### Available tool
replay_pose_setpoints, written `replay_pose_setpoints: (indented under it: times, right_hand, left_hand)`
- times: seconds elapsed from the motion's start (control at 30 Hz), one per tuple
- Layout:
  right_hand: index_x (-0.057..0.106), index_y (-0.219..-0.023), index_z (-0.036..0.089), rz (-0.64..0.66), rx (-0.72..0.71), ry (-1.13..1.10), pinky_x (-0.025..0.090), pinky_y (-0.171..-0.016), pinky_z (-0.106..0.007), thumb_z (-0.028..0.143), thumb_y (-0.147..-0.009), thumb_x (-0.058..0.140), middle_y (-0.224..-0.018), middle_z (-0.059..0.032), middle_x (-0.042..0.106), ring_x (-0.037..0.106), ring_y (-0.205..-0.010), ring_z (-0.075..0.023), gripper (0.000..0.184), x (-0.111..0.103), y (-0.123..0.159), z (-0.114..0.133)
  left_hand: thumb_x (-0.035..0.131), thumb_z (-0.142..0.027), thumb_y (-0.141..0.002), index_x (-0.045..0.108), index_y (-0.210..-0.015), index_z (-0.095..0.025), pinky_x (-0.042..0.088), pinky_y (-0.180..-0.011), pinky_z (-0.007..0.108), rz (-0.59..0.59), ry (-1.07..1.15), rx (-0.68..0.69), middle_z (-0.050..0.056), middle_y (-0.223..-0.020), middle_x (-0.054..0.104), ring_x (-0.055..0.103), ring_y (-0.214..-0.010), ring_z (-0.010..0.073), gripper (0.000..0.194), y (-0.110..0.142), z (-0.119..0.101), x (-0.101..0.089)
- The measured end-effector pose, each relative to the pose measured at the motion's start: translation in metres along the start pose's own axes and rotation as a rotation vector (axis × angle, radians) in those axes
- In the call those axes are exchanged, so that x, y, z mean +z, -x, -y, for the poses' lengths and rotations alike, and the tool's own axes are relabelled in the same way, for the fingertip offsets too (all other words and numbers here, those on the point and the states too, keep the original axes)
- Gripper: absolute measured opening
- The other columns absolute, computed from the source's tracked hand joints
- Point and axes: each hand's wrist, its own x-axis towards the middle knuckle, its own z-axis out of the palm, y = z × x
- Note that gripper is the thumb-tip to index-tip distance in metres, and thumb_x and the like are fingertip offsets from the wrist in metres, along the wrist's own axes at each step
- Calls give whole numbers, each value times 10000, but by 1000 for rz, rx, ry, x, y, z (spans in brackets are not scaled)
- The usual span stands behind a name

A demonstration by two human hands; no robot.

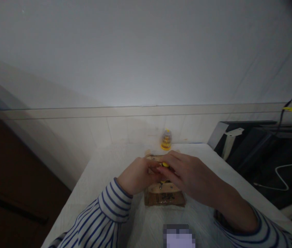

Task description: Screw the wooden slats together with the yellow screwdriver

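Observation:
My left hand and my right hand meet at the fingertips over a pale wooden piece with small metal screws in it. Between the fingers of my right hand shows the yellow top of a small screwdriver; the rest of it is mostly covered. The fingers of my left hand are pinched together beside it, and what they grip is hidden. Under the wooden piece lies a brown printed packet. Behind my hands stands a small clear container with a yellow base and top.
A white cover lies over the table, which meets a pale wall. At the right are dark flat panels and a white cable. A dark brown surface stands at the left. A blurred-out phone-like screen is at the near edge.

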Motion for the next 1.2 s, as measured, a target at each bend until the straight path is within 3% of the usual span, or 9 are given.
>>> replay_pose_setpoints:
  times: [0.2, 0.47, 0.63, 0.87, 1.2]
  right_hand:
    - [581, -1025, 165, 23, 25, -95, 477, -735, -353, 295, -896, 451, -903, -68, 634, 593, -854, -200, 224, 0, 0, -4]
    - [557, -1133, 158, 12, 19, -174, 445, -868, -370, 270, -880, 470, -1098, -77, 631, 563, -1001, -195, 290, -3, 3, -7]
    - [571, -1137, 195, 48, 9, -197, 457, -831, -358, 210, -882, 440, -1047, -61, 639, 572, -950, -184, 287, -4, 3, -9]
    - [567, -1149, 210, 52, 3, -176, 462, -790, -367, 224, -894, 434, -989, -66, 649, 584, -912, -194, 288, -3, 2, -11]
    - [606, -1048, 201, 14, -14, -113, 478, -723, -335, 253, -896, 436, -912, -65, 660, 605, -848, -190, 233, -3, 3, -10]
  left_hand:
    - [578, -242, -803, 693, -944, -190, 440, -668, 203, -9, 14, 8, -10, -841, 704, 617, -738, 135, 189, 0, 1, 1]
    - [571, -263, -799, 691, -804, -132, 428, -638, 207, 3, -29, -63, 7, -725, 676, 595, -686, 138, 178, 0, 5, 2]
    - [573, -285, -799, 695, -743, -136, 421, -638, 209, -8, -68, -75, -2, -674, 662, 579, -655, 130, 200, 0, 9, 3]
    - [565, -249, -810, 709, -877, -160, 437, -701, 223, 23, -42, -44, 13, -801, 703, 607, -739, 150, 182, 0, 8, 2]
    - [538, -226, -828, 695, -915, -152, 452, -722, 231, 60, -55, -35, 15, -836, 703, 615, -782, 158, 195, 0, 8, 1]
